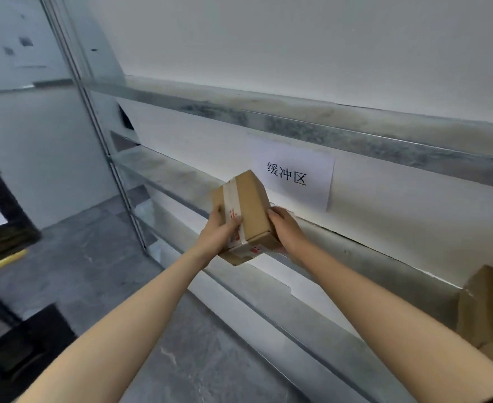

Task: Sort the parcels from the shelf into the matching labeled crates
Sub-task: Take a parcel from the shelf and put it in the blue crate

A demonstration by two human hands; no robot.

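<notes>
A white paper sign [293,174] is stuck on the white wall [297,48]. Three black characters are printed on it. A grey floor [94,257] with pale streaks is seen lower down. A yellow strip [1,264] is seen low at the left edge.

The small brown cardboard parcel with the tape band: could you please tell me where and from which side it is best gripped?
Probably by its two long side faces, one hand from each side. The small brown cardboard parcel is an oblong box, held tilted with its far end raised; the left hand and right hand clasp its near end that way.
</notes>
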